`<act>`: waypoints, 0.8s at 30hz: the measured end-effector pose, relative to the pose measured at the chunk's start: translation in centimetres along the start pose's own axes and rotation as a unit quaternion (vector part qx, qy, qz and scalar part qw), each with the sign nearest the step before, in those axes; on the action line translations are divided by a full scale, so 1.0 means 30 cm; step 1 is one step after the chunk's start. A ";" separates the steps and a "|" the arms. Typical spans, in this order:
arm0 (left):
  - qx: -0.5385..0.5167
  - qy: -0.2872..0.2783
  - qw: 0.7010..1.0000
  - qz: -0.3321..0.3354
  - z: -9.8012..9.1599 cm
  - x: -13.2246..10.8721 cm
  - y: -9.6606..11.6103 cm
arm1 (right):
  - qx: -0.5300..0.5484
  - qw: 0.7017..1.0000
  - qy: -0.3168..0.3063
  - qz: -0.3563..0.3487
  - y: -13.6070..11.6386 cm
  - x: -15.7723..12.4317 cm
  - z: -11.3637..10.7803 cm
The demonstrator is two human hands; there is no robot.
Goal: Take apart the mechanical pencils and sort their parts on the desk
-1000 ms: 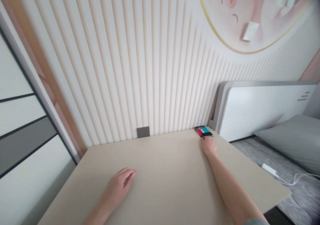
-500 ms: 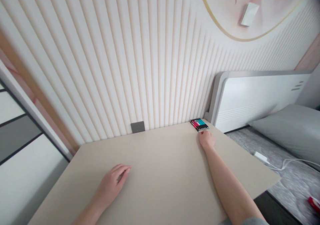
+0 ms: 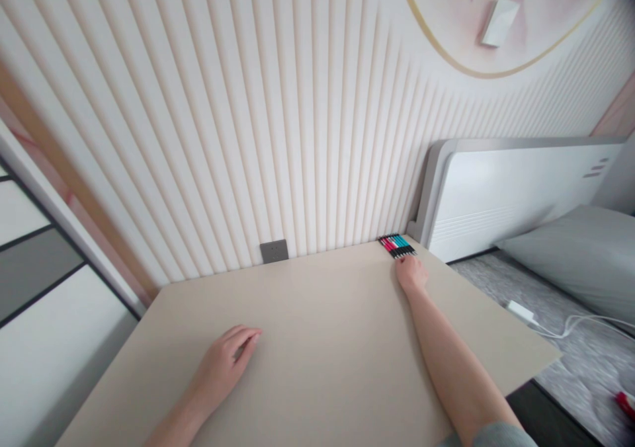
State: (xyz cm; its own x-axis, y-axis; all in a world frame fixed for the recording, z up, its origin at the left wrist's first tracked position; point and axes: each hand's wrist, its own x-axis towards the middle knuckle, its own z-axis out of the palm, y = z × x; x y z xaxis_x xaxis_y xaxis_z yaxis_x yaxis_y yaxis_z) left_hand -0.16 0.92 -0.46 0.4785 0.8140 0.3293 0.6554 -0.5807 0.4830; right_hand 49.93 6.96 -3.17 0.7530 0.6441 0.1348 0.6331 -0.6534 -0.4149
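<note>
A row of several pens [image 3: 397,245], pink-red, white and teal with black ends, lies side by side at the far right corner of the table [image 3: 317,321]. My right hand [image 3: 411,274] is at their near ends, its fingers curled in. Whether it touches or grips a pen is hidden. To the left, my left hand [image 3: 225,361] rests on the tabletop, thumb and fingertips together in a loose pinch. Nothing shows between them, and no object lies near that hand.
Behind the table stands a ribbed wall [image 3: 223,136] with a dark socket plate [image 3: 274,251]. A bed headboard [image 3: 506,196], a grey pillow [image 3: 580,255] and a white charger [image 3: 520,311] with its cable are to the right. A white and grey panelled surface [image 3: 59,341] borders the left.
The view has shifted very slightly. Both hands and the pens keep their places on the table.
</note>
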 end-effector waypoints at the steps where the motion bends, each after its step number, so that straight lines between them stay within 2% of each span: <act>1: 0.000 0.002 1.000 0.000 -0.001 0.000 0.001 | 0.000 1.000 0.000 0.001 0.000 0.002 0.001; 10: 0.000 0.014 1.000 -0.007 -0.004 0.001 0.013 | -0.004 1.000 -0.003 -0.004 0.002 0.003 0.000; 14: -0.006 0.001 1.000 -0.003 -0.003 -0.002 0.008 | -0.001 0.999 -0.008 -0.034 -0.007 -0.016 -0.014; 19: 0.014 0.000 1.000 0.005 -0.007 -0.001 0.001 | 0.026 0.986 -0.045 -0.155 -0.063 -0.074 -0.022; 24: 0.082 0.008 0.997 0.012 -0.026 -0.001 -0.024 | 0.062 0.938 -0.087 -0.330 -0.157 -0.204 0.000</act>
State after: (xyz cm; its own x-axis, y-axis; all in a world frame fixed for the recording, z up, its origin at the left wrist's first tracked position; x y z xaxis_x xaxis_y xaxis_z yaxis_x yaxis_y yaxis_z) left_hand -1.11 1.33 -0.19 0.4877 0.7988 0.3523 0.7306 -0.5943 0.3362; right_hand 42.35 6.09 -2.04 0.1580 0.9541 0.2544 0.9173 -0.0464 -0.3956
